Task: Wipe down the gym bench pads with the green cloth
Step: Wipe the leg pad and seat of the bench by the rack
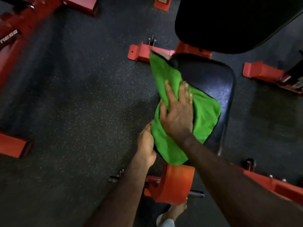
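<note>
A green cloth (203,112) lies spread over the left side of the black seat pad (218,82) of a red gym bench. My right hand (177,112) lies on top of the cloth, fingers spread, thumb tucked into a fold at its left edge. My left hand (146,145) grips the near left edge of the pad, where the cloth hangs over. The far tip of the cloth reaches past the pad's upper left corner. A larger black back pad (229,22) rises behind the seat pad.
The bench's red frame shows a foot bar (141,52) at the back and a rounded orange-red bracket (177,184) at the front. More red machine frames stand at left (14,40) and right (268,74). Dark speckled rubber floor (82,104) stretches to the left.
</note>
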Available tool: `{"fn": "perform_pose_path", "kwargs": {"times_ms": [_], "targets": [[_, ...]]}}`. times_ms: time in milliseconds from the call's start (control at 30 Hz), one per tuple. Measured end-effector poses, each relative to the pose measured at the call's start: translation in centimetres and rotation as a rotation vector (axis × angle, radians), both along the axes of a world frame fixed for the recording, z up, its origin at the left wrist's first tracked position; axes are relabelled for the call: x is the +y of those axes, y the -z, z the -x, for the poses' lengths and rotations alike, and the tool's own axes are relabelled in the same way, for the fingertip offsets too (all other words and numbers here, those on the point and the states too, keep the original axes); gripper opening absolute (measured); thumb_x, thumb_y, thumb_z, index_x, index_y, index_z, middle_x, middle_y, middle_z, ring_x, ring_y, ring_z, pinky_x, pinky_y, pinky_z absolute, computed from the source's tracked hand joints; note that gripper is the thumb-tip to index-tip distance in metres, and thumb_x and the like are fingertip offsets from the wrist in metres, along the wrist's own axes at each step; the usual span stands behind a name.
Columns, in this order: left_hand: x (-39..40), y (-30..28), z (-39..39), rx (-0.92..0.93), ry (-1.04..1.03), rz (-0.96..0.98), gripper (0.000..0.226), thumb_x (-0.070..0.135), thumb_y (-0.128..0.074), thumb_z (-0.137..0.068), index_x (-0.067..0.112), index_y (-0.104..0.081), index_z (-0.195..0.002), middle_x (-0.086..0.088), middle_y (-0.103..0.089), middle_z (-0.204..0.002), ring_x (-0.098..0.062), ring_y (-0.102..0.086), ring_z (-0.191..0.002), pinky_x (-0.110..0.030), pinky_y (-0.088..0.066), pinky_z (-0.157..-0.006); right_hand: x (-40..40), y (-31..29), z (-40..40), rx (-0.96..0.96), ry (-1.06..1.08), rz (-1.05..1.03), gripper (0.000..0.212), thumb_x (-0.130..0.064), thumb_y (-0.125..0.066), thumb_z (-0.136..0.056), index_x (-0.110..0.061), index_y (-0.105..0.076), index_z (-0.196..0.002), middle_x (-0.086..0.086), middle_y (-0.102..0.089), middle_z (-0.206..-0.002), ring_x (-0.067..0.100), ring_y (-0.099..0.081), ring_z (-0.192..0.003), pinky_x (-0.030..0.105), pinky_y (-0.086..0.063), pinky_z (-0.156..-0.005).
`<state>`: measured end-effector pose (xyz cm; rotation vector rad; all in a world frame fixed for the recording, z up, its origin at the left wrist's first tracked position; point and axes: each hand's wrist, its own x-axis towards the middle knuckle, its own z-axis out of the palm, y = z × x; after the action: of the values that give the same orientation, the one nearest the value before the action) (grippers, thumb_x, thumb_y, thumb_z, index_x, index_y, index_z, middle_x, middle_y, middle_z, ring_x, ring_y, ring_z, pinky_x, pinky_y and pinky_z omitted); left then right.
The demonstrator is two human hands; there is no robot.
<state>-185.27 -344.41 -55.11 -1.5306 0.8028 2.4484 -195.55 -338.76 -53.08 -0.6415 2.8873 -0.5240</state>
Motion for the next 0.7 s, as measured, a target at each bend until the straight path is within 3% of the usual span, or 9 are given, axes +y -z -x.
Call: {"fn": "perform_pose_path", "kwargs": {"times_ms": [100, 200, 300, 433, 500, 633, 700], "targets": [[-0.8, 0.1, -0.4, 0.0, -0.067, -0.101, 0.047, 0.039, -0.037, -0.108, 0.014, -0.07, -0.128, -0.013, -0.072, -0.126, -0.029, -0.068, -0.119, -0.044, -0.053, -0.104, 3.0, -0.5, -3.6, -0.029, -0.438, -0.081, 0.068, -0.038, -0.051, -0.096, -0.032, -0.033, -0.161, 0.012, -0.007, -0.174, 0.03, 0.0, -0.161, 0.048, -0.007, -0.13], [-0.9, -0.3, -0.4, 0.012, -0.092, -0.09, 0.044, 0.03, -0.029, -0.111, 0.015, -0.07, -0.12, -0.004, -0.078, -0.11, -0.019, -0.072, -0.107, -0.031, -0.056, -0.088, 5.3, -0.8, -1.7, -0.012, -0.708, -0.143, 0.064, -0.048, -0.052, -0.095, -0.034, -0.041, -0.157, 0.006, -0.013, -0.174, 0.024, -0.004, -0.161, 0.048, -0.011, -0.129], [-0.8, -0.1, -0.2, 0.005, -0.065, -0.106, 0.042, 0.028, -0.029, -0.111, 0.017, -0.069, -0.111, 0.001, -0.08, -0.093, -0.016, -0.071, -0.097, -0.029, -0.053, -0.077, 3.2, -0.5, 2.7, 0.082, -0.554, -0.08, 0.06, -0.046, -0.059, -0.094, -0.029, -0.052, -0.151, 0.009, -0.029, -0.169, 0.028, -0.021, -0.158, 0.052, -0.026, -0.124], [-0.8, 0.2, -1.1, -0.014, -0.052, -0.14, 0.043, 0.035, -0.032, -0.11, 0.018, -0.071, -0.107, -0.002, -0.08, -0.09, -0.017, -0.073, -0.087, -0.034, -0.053, -0.078, 0.5, 0.1, 0.9, 0.027, -0.194, -0.001, 0.064, -0.038, -0.059, -0.091, -0.028, -0.049, -0.154, 0.01, -0.023, -0.171, 0.029, -0.016, -0.159, 0.049, -0.018, -0.128], [-0.9, -0.2, -1.6, -0.01, -0.077, -0.185, 0.044, 0.037, -0.033, -0.11, 0.017, -0.073, -0.107, -0.006, -0.08, -0.095, -0.019, -0.076, -0.087, -0.036, -0.054, -0.08, 1.7, 0.1, -2.5, -0.015, -0.286, -0.032, 0.063, -0.038, -0.058, -0.093, -0.028, -0.047, -0.155, 0.01, -0.017, -0.172, 0.029, -0.009, -0.16, 0.05, -0.014, -0.129], [-0.4, -0.6, -1.2, -0.026, -0.074, -0.087, 0.044, 0.032, -0.027, -0.112, 0.02, -0.07, -0.114, -0.003, -0.074, -0.121, -0.005, -0.073, -0.093, -0.024, -0.053, -0.079, 5.2, -0.7, -2.2, -0.039, -0.789, -0.113, 0.061, -0.045, -0.057, -0.093, -0.03, -0.05, -0.152, 0.007, -0.021, -0.172, 0.026, -0.009, -0.161, 0.054, -0.019, -0.127], [-0.1, -1.1, -0.8, -0.03, -0.066, -0.069, 0.039, 0.031, -0.03, -0.112, 0.023, -0.068, -0.109, -0.001, -0.072, -0.121, -0.004, -0.069, -0.092, -0.021, -0.053, -0.077, 4.7, -0.5, 1.3, 0.019, -0.764, -0.102, 0.06, -0.045, -0.058, -0.094, -0.028, -0.051, -0.152, 0.009, -0.028, -0.169, 0.029, -0.018, -0.159, 0.056, -0.025, -0.123]]}}
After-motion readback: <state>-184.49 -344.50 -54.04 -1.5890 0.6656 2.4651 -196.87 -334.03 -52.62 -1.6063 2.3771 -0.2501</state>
